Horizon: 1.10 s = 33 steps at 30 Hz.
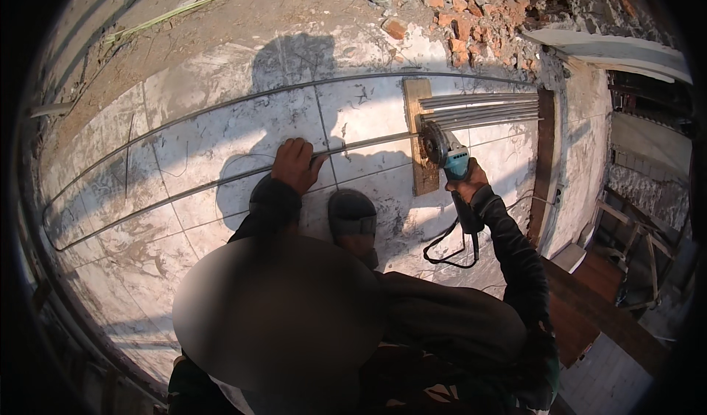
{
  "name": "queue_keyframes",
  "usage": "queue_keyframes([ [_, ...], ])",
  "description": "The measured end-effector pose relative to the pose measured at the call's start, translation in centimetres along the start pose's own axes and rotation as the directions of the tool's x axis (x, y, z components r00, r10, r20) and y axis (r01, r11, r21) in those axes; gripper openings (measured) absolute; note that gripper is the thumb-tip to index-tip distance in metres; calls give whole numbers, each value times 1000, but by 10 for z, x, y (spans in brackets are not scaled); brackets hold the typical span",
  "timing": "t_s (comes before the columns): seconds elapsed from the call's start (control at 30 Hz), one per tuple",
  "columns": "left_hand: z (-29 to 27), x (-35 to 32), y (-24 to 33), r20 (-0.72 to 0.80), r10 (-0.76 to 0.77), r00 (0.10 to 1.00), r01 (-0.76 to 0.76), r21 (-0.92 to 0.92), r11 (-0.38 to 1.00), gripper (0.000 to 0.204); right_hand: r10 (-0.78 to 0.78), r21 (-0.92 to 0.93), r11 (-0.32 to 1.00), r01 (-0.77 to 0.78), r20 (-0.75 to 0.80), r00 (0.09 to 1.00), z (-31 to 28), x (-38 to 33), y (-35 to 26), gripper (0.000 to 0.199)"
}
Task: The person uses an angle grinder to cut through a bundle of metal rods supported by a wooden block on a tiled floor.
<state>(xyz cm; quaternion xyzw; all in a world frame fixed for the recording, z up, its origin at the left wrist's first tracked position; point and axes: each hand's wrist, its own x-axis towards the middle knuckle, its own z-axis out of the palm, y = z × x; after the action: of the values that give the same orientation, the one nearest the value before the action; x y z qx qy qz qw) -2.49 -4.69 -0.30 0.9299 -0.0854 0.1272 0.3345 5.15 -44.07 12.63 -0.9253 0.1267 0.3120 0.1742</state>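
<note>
On the tiled floor (221,131), the left hand (293,163) presses down on a long steel rod (184,192), fingers curled over it. The right hand (469,183) grips a teal angle grinder (446,157), its disc at the rod where it crosses a wooden block (420,106). A sandalled foot (353,220) stands nearby.

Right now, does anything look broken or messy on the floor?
Yes. A heap of broken bricks and rubble lies along the far edge of the tiled floor, which is smeared with dust and dried mortar. Nearer, the left hand presses a metal rod while the right hand holds an angle grinder.
</note>
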Motion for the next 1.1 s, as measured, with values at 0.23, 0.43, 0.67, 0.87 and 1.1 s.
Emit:
queue_keyframes([
  [0.23, 0, 2, 0, -3, 13, 1000, -13, 18, 1000, 31, -41, 9, 999, 41, -23, 999, -1, 16, -1, 67],
  [0.43, 2, 0, 2, -33, -7, 999, 7, 20, 1000, 31, -46, -22, 999, 46, -26, 999, -3, 23, -14, 68],
  [0.67, 1, 1, 1, -16, -10, 1000, 11, 33, 999, 31, -62, -21, 998, 61, -70, 996, 0, 30, -9, 62],
  [0.87, 3, -1, 1, -3, -27, 1000, 27, 47, 999, 31, -86, -48, 996, 82, -91, 992, 1, 29, -11, 63],
  [1.1, 2, 0, 1, 13, -36, 999, 35, 33, 999, 31, -50, -94, 995, 42, -87, 995, -1, 20, -16, 63],
])
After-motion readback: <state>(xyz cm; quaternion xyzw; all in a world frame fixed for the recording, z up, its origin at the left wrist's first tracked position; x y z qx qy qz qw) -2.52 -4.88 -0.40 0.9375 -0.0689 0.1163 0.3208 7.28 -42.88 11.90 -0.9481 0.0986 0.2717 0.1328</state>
